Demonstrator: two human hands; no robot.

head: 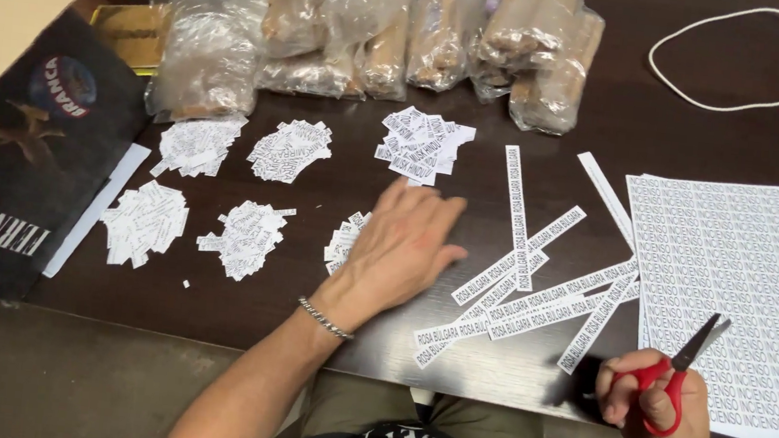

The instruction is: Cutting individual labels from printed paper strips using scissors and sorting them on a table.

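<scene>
Clear crinkled plastic bags (pixel 426 37) are ranged along the far edge of the dark wooden worktop (pixel 337 171), each filled with tan rolled bundles; a flattened dark cardboard box (pixel 20 155) is laid at the left edge; a white cord (pixel 710 50) is looped at the far right corner. Small heaps of cut paper labels (pixel 249 239) are spread over the left half of the worktop, flat and rectangular, printed in black. Long narrow paper strips (pixel 520 298) are fanned near the front edge, most with the long axis running from the near left to the far right, one laid almost straight toward the far edge. A printed white sheet (pixel 737 272) is set at the right edge. The left hand (pixel 401 244) is laid palm down with an open, released grip, covering a small label pile (pixel 345 239) beside the strips. Red-handled scissors (pixel 675 370) are grasped in the clenched right hand (pixel 661 417) at the front edge, blades pointed up toward the far right over the sheet.
</scene>
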